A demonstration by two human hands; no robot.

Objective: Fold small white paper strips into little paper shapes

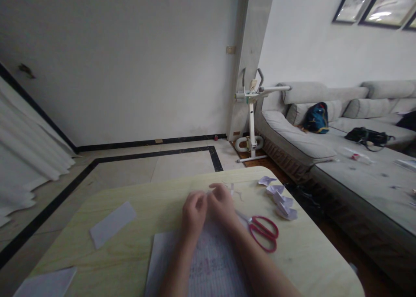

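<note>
On the left of the surface (312,258) lie two white papers (113,224). In the middle, one lined sheet (208,266) lies under the forearms. Two hands (208,203) meet above its far edge, fingers curled; what they hold I cannot tell. To the right are one red scissors (264,233), then several folded papers (281,198).

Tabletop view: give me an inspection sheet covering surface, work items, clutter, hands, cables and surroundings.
Surface: pale wood-grain table.
Work items: lined paper under the forearms; red-handled scissors beside the right forearm; folded paper pieces near the right edge; two blank papers, one mid-left, one near-left.
Clutter: thin scraps by the right hand.
Hands: together, left and right; grip unclear, blurred.
Cables: nothing seen.
Surroundings: sofa, exercise machine.
</note>
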